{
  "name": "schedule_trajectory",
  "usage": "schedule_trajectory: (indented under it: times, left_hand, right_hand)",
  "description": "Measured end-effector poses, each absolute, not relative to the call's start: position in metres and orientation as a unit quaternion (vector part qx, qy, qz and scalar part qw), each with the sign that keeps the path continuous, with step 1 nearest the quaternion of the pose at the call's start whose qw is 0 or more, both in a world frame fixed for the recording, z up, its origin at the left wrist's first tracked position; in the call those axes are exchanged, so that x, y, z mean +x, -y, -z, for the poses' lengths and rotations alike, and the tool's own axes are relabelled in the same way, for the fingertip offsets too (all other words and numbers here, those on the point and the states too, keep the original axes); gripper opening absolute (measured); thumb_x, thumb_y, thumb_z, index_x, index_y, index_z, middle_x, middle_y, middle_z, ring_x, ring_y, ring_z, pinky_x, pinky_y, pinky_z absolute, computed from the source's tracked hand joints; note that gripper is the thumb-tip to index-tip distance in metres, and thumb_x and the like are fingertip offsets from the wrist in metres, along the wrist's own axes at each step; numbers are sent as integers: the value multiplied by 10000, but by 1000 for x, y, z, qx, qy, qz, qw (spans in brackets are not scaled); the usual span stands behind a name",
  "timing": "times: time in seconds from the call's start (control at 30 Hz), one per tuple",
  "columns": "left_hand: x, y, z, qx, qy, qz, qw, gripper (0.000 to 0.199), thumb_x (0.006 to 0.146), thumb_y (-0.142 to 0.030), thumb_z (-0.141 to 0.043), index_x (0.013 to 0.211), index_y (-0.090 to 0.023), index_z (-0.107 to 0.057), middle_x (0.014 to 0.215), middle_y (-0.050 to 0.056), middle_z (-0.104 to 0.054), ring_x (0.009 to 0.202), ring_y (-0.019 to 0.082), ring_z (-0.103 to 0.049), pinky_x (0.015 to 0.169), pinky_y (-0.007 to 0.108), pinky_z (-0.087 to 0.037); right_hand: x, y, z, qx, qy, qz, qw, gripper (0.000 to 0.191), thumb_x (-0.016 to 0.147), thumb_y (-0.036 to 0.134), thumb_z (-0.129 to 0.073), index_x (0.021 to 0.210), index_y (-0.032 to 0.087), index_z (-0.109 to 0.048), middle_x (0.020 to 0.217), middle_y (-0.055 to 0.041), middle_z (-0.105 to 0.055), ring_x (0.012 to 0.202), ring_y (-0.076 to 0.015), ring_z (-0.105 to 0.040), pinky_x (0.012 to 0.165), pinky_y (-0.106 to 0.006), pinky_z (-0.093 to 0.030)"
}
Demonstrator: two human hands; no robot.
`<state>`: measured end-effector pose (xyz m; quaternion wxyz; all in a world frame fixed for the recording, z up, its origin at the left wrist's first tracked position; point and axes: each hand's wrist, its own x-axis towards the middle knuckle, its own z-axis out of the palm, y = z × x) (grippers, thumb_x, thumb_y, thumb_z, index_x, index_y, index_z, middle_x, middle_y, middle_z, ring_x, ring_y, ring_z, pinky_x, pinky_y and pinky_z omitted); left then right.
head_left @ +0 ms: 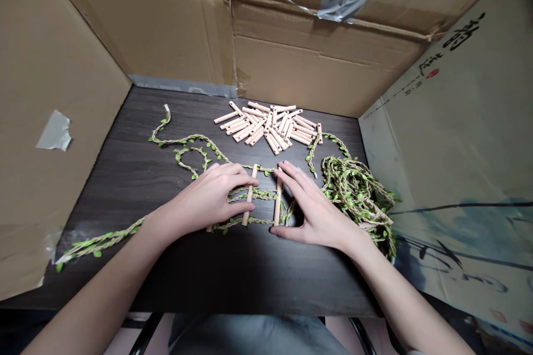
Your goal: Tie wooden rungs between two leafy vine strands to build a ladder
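Two wooden rods lie crosswise on leafy twine strands, like rungs of a small rope ladder. My left hand [216, 191] holds the left wooden rod [250, 195], its index finger and thumb against it, a gap between them. Part of another rod [209, 228] shows under that hand. My right hand [310, 205] spans the right wooden rod [277, 199], fingertips at the far end and thumb at the near end. Green-leaved twine [264, 194] runs between the two rods at the top, middle and bottom. The palms hide part of the twine.
A pile of drilled wooden rods [270, 125] lies at the back. A tangled heap of leafy twine [358, 191] sits at right. A loose twine end [187, 137] curls at back left; more twine [104, 241] reaches the left edge. Cardboard walls [300, 61] enclose the dark table [250, 277].
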<state>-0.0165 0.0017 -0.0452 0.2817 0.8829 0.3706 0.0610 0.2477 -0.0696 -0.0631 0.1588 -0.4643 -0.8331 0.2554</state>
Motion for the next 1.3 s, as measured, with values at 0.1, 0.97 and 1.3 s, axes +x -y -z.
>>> schedule_trajectory:
  times: [0.1, 0.97, 1.3]
  left_hand:
    - [-17, -2, 46, 882, -372, -62, 282, 404, 894, -470, -765, 1233, -252, -729, 1154, 62, -695, 1073, 277, -633, 958, 401, -459]
    - [-14, 1, 46, 902, -363, -75, 219, 261, 986, -437, -647, 1140, -231, -690, 1069, 49, -684, 994, 253, -630, 874, 368, -429]
    - [-14, 2, 48, 904, -360, -75, 217, 267, 997, -457, -625, 1139, -239, -687, 1079, 47, -691, 1000, 254, -634, 875, 368, -416]
  right_hand:
    - [248, 70, 63, -462, 833, -258, 163, 1077, 837, 505, -781, 1666, 227, -154, 1716, -179, -188, 1608, -348, -158, 1284, -607, -252]
    - [228, 70, 73, -462, 801, -211, 317, 320, 991, 302, -643, 1300, 223, -617, 1382, -145, -561, 1370, -286, -496, 1132, -519, -472]
    - [232, 70, 73, -498, 803, -176, 277, 373, 982, 406, -656, 1299, 210, -631, 1187, -125, -619, 1124, -281, -555, 974, -487, -490]
